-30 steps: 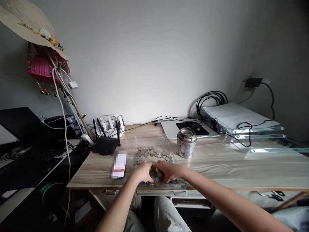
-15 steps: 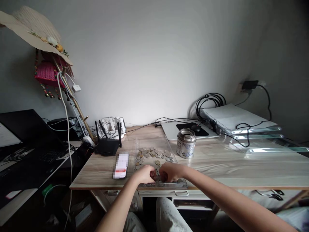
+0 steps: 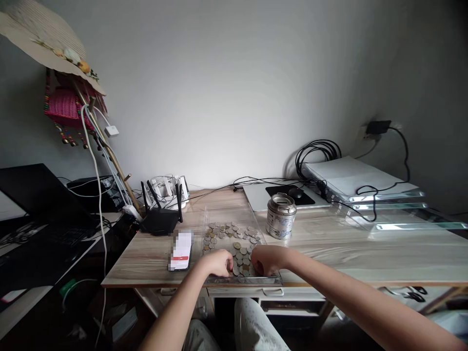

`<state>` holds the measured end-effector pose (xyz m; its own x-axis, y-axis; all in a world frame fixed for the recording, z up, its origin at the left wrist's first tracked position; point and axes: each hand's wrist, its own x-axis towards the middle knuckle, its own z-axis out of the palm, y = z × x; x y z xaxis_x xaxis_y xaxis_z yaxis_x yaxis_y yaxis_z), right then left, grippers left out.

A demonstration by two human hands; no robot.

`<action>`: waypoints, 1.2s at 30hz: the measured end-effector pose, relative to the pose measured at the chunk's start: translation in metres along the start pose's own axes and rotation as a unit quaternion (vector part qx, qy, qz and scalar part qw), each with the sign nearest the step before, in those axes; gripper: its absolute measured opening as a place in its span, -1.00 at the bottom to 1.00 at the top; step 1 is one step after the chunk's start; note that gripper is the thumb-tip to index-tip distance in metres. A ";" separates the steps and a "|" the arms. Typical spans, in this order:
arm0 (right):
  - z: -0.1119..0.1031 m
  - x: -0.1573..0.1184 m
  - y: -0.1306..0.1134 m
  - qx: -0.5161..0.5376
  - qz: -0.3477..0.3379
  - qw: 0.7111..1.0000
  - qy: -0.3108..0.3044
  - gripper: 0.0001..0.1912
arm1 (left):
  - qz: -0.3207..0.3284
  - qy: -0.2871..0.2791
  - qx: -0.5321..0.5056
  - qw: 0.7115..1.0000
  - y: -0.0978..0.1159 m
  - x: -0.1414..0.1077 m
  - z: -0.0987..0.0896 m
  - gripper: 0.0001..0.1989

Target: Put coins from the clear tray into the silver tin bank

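Lots of coins (image 3: 239,256) are in a clear tray (image 3: 226,213) on the desk (image 3: 340,253); the left hand (image 3: 220,262) is by the front of the tray, with its fingers curled in next to one coin that tips up; the right hand (image 3: 269,258) bends down over the tray's right side, and its fingers curl in too; I can't tell if either hand holds a coin; some coins sit between the hands, and more lie farther back; a round silver tin (image 3: 281,223) stands just right of the tray; a phone (image 3: 181,251) lies to its left.
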<state>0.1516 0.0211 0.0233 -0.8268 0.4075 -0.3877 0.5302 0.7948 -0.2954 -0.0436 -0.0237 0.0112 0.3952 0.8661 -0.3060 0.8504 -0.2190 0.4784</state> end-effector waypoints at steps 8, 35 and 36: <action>0.008 -0.008 0.005 -0.038 0.004 0.988 0.147 -0.51 | -0.078 0.018 -0.205 0.975 -0.020 0.001 0.007 -0.78; -0.012 0.027 0.015 0.207 -0.014 0.968 0.139 -0.79 | -0.036 0.223 -0.870 0.439 0.005 0.046 0.037 -0.86; -0.018 0.030 0.013 0.199 -0.012 0.964 0.177 -0.78 | -0.035 0.220 -0.868 0.444 0.007 0.046 0.037 -0.85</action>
<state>0.1302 0.0513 0.0235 -0.8149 0.5748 -0.0743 0.4809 0.5990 -0.6403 -0.0068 -0.0021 -0.0306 -0.0429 0.9309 -0.3627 -0.8446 0.1601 0.5108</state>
